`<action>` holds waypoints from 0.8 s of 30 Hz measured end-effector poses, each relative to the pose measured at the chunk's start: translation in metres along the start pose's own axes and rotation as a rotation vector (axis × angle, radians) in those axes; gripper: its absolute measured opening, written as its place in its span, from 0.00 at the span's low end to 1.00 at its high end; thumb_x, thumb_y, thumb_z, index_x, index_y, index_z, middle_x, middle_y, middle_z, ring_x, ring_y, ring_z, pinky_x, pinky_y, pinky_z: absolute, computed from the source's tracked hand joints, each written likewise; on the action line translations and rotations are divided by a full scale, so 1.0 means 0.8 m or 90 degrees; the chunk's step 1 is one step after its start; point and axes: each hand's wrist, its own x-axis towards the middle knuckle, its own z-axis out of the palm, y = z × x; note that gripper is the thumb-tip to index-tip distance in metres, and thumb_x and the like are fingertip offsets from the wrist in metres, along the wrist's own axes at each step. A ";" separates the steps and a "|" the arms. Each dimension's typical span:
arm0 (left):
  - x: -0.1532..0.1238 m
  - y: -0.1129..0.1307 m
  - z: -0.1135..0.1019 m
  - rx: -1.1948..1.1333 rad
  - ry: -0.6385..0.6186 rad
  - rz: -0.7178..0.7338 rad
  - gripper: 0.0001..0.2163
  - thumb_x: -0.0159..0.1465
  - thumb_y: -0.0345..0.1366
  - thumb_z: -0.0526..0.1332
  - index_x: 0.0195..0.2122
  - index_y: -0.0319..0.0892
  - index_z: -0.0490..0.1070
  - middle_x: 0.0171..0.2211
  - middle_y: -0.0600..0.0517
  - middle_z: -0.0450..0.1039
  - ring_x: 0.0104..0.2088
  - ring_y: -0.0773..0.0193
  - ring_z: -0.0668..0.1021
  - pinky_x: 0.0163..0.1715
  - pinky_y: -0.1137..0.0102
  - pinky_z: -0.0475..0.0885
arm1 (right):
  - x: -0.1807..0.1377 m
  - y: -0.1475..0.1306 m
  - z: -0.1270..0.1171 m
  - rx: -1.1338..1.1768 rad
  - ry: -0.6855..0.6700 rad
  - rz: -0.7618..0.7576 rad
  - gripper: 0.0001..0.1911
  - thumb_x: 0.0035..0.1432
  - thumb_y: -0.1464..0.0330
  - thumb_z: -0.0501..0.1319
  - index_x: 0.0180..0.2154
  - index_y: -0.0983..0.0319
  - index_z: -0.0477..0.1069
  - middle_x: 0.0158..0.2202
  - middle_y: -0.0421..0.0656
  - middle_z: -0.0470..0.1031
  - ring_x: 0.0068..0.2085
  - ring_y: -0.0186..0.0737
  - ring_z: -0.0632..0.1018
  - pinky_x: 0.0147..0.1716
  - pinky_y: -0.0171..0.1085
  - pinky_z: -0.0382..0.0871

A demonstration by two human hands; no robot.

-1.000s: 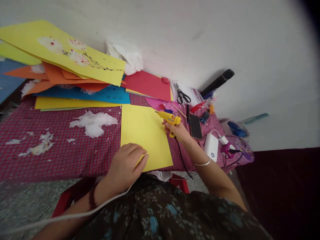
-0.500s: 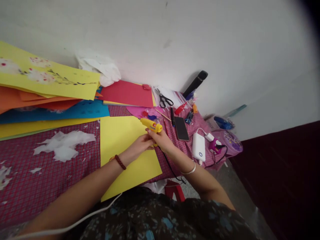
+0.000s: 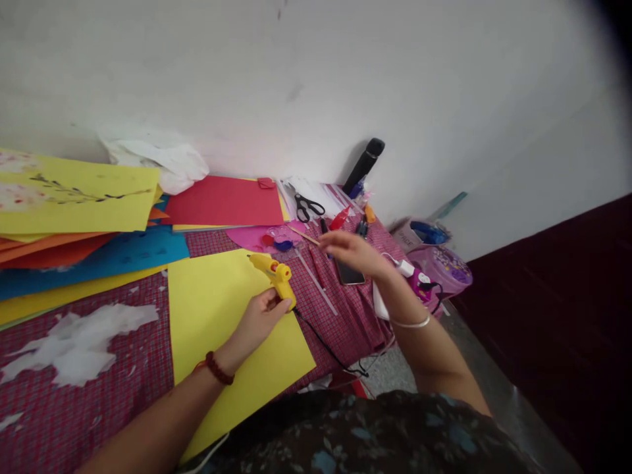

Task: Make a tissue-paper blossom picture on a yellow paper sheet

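My left hand (image 3: 261,315) grips the handle of a yellow hot glue gun (image 3: 281,280), its nozzle pointing up and left over a yellow paper sheet (image 3: 212,316). A black cord (image 3: 323,345) trails from the handle's base. My right hand (image 3: 353,251) is off the gun, fingers stretched out and holding nothing that I can see. It hovers above a dark phone (image 3: 350,273), partly covering it. By its fingertips lies a thin wooden stick (image 3: 303,234); whether they touch it I cannot tell. A pale narrow strip (image 3: 318,283) lies on the cloth between the hands.
Black-handled scissors (image 3: 309,207), red card (image 3: 227,201) and a black bottle-like cylinder (image 3: 363,168) lie toward the wall. Stacked coloured papers (image 3: 89,253) and white scraps (image 3: 93,339) are at left. At right are a purple plug adapter (image 3: 422,283) and a pink tub (image 3: 447,276).
My right hand has let go of the glue gun and moved right, toward the phone and stick. The gun is now in my left hand alone, tilted more upright. The view has shifted slightly.
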 end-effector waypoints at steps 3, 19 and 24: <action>-0.002 -0.003 0.000 0.020 0.006 -0.008 0.16 0.56 0.49 0.68 0.36 0.41 0.75 0.35 0.49 0.80 0.36 0.58 0.79 0.43 0.62 0.75 | 0.041 0.030 -0.096 -0.163 0.334 0.076 0.16 0.61 0.66 0.57 0.46 0.66 0.75 0.40 0.49 0.82 0.39 0.41 0.81 0.45 0.44 0.75; -0.006 -0.012 -0.006 0.178 0.020 0.025 0.14 0.59 0.51 0.66 0.37 0.47 0.81 0.37 0.48 0.84 0.38 0.51 0.85 0.40 0.65 0.82 | 0.222 0.169 -0.170 -0.615 0.216 0.312 0.19 0.66 0.74 0.52 0.52 0.71 0.76 0.53 0.63 0.78 0.55 0.53 0.79 0.54 0.42 0.68; -0.008 -0.006 -0.008 0.226 0.004 0.013 0.15 0.61 0.50 0.64 0.38 0.45 0.82 0.36 0.49 0.84 0.37 0.54 0.85 0.40 0.68 0.81 | 0.243 0.185 -0.177 -0.641 0.202 0.333 0.19 0.66 0.73 0.53 0.53 0.67 0.76 0.54 0.58 0.78 0.56 0.51 0.78 0.55 0.41 0.68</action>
